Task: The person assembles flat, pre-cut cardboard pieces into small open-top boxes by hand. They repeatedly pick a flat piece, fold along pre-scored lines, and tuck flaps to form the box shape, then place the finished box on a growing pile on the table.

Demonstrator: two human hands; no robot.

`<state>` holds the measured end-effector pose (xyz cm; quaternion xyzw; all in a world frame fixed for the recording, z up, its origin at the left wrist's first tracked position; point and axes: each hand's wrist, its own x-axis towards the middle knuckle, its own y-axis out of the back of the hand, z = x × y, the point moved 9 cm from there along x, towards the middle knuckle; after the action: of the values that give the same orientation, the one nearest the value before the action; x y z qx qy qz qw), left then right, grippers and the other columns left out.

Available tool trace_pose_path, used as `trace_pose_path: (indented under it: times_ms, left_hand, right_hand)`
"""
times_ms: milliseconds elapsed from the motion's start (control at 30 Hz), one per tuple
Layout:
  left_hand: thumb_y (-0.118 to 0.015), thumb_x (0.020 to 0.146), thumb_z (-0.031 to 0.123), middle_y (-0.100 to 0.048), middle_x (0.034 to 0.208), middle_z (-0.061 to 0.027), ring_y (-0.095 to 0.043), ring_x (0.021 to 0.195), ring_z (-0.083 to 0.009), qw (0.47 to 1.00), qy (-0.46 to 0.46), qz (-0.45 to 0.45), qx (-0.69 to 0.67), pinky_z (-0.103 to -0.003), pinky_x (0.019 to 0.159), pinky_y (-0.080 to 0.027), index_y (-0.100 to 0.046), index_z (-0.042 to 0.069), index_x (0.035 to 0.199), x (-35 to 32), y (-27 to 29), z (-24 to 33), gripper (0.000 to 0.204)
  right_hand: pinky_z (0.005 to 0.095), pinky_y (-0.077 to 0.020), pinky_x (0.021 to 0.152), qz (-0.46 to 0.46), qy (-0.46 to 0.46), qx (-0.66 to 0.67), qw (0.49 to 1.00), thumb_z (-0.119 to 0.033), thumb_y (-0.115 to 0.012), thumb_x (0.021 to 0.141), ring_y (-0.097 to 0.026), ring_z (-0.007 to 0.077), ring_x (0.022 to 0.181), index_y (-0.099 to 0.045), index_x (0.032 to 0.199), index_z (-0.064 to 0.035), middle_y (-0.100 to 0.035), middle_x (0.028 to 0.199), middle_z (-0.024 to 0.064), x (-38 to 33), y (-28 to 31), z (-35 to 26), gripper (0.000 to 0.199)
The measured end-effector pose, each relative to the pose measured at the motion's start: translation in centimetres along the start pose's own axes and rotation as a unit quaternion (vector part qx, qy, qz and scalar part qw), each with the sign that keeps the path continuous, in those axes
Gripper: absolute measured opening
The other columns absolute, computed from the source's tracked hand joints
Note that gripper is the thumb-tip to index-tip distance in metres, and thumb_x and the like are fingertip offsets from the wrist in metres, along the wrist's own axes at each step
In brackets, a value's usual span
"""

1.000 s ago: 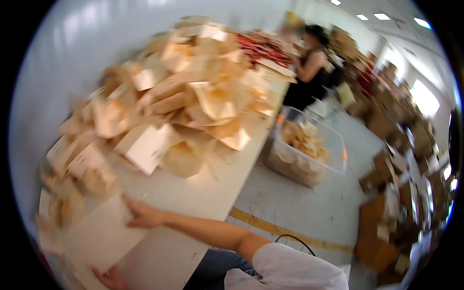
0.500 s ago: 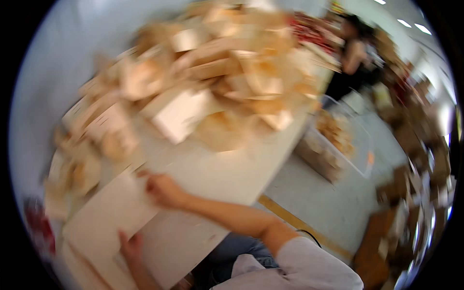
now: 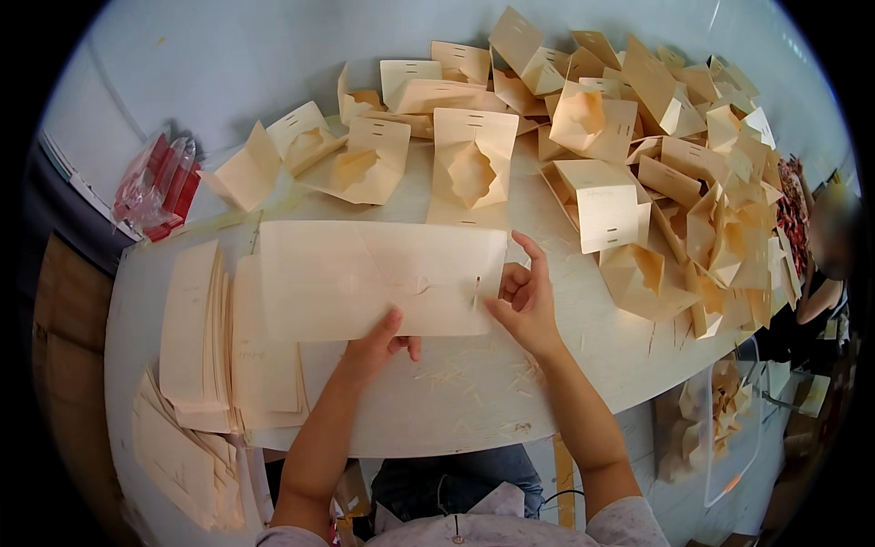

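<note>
A flat, pale cream card sheet is held up above the table, with a slot near its right end and a small curved cut by its middle. My left hand grips its lower edge, thumb on top and the other fingers partly hidden underneath. At the sheet's right end is my right hand: the thumb touches the card just beside the slot. Its index finger stretches up along the edge, apart from the thumb, and the remaining fingers curl loosely beside the card.
Flat card sheets are stacked at the left, with more sheets below them. Folded card pieces with ragged openings cover the table's back and right. Red items in plastic lie back left. A clear bin and a person are at right.
My view has swung round and steadied. The sheet now lies crosswise before me, and my right hand has gone from its far corner to the right end. My left hand stays at the sheet's edge.
</note>
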<state>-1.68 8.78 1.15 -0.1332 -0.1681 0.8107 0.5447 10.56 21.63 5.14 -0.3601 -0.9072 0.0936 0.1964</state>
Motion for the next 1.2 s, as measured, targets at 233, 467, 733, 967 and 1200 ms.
trace_pose_path:
  times_ms: [233, 467, 733, 967, 1200]
  left_hand:
    - [-0.047, 0.09, 0.036, -0.056, 0.077, -0.008, -0.05, 0.055, -0.016, 0.998, 0.033, -0.023, -0.055, -0.026, 0.048, -0.041, -0.044, 0.004, 0.109, 0.4, -0.2, -1.6, 0.037]
    - [-0.048, 0.09, 0.034, -0.055, 0.08, -0.0086, -0.05, 0.055, -0.0162, 0.996, 0.011, -0.018, -0.082, -0.026, 0.049, -0.04, -0.043, 0.005, 0.108, 0.1, -0.4, -0.6, 0.035]
    - [-0.051, 0.089, 0.029, -0.056, 0.086, -0.0097, -0.05, 0.056, -0.0171, 0.996, 0.013, -0.001, -0.09, -0.028, 0.049, -0.042, -0.044, 0.005, 0.108, 0.2, -0.5, -0.5, 0.032]
    - [-0.051, 0.089, 0.029, -0.056, 0.088, -0.0096, -0.051, 0.057, -0.0176, 0.996, 0.013, -0.04, -0.076, -0.028, 0.049, -0.043, -0.044, 0.006, 0.109, 0.5, -0.5, -0.9, 0.032]
    - [-0.047, 0.091, 0.029, -0.055, 0.084, -0.0067, -0.052, 0.063, -0.0177, 0.998, 0.032, -0.041, -0.032, -0.03, 0.058, -0.044, -0.048, 0.006, 0.103, 0.2, -0.9, -1.1, 0.026]
  right_hand:
    - [0.0219, -0.0417, 0.07, -0.038, -0.008, -0.165, 0.985, 0.001, -0.062, 0.077, -0.053, 0.0085, 0.082, -0.062, 0.096, -0.0026, -0.058, 0.095, 0.0033, -1.1, 0.4, 2.0, 0.018]
    - [0.0241, -0.0435, 0.07, 0.11, 0.01, -0.015, 0.994, -0.008, -0.057, 0.084, -0.056, 0.0122, 0.085, -0.063, 0.078, -0.0004, -0.061, 0.1, 0.0093, -0.2, 4.5, 0.5, 0.011]
    - [0.02, -0.0433, 0.068, 0.019, 0.02, -0.121, 0.992, 0.011, -0.056, 0.075, -0.052, 0.0066, 0.076, -0.049, 0.109, -0.0026, -0.055, 0.087, 0.0028, -0.7, 2.0, 0.3, 0.037]
    - [0.0182, -0.0426, 0.062, 0.048, 0.032, -0.138, 0.989, 0.009, -0.057, 0.074, -0.05, 0.0044, 0.066, -0.048, 0.11, -0.0022, -0.051, 0.086, 0.0023, -0.6, 2.2, 0.0, 0.039]
    - [0.0196, -0.0414, 0.051, 0.093, 0.058, -0.223, 0.969, 0.007, -0.059, 0.07, -0.05, 0.0049, 0.056, -0.048, 0.106, -0.0031, -0.049, 0.083, 0.0029, -0.8, 2.2, -0.9, 0.039]
